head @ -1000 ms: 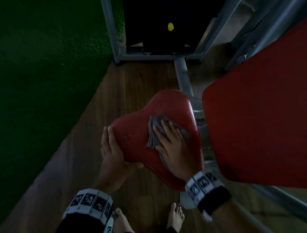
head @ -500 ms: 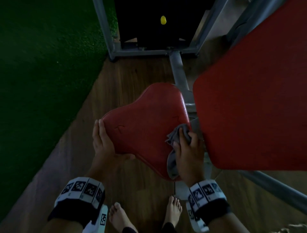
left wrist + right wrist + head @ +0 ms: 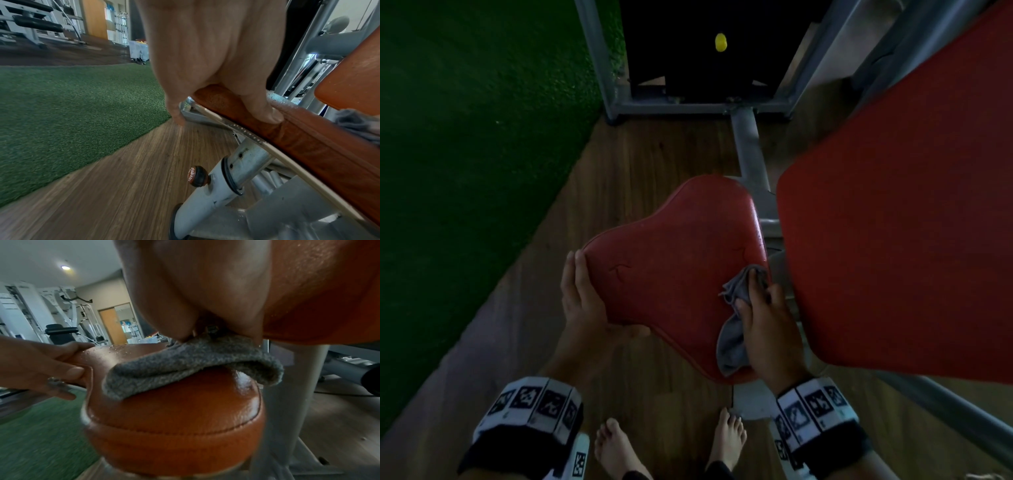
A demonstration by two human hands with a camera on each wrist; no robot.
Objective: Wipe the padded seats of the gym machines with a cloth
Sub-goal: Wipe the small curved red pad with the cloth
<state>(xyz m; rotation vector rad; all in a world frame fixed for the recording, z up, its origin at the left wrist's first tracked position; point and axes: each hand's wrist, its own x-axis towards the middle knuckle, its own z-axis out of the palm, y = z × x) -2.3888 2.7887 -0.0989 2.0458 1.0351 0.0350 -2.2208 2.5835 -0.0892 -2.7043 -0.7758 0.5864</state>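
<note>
A red padded seat (image 3: 674, 267) stands on a grey post in the middle of the head view. My left hand (image 3: 589, 301) grips its near left corner, fingers along the side and thumb on the near edge (image 3: 263, 112). My right hand (image 3: 753, 294) holds a grey cloth (image 3: 732, 339) bunched under bent fingers and thumb against the seat's right edge. In the right wrist view the cloth (image 3: 185, 366) drapes over the wet, shiny seat (image 3: 174, 418), with my left hand (image 3: 41, 366) at the left. The right fingertips are hidden by the cloth.
A large red back pad (image 3: 893, 222) overhangs the seat's right side, close to my right hand. Grey frame tubes (image 3: 750, 150) and a black weight stack with a yellow pin (image 3: 720, 42) lie ahead. An adjustment knob (image 3: 197, 176) sticks out below. Green turf (image 3: 465, 171) lies left; bare feet (image 3: 727, 438) stand below.
My right hand slid the cloth from the seat's middle to its right edge beside the back pad, and its fingers bunched the cloth. My left hand kept its grip.
</note>
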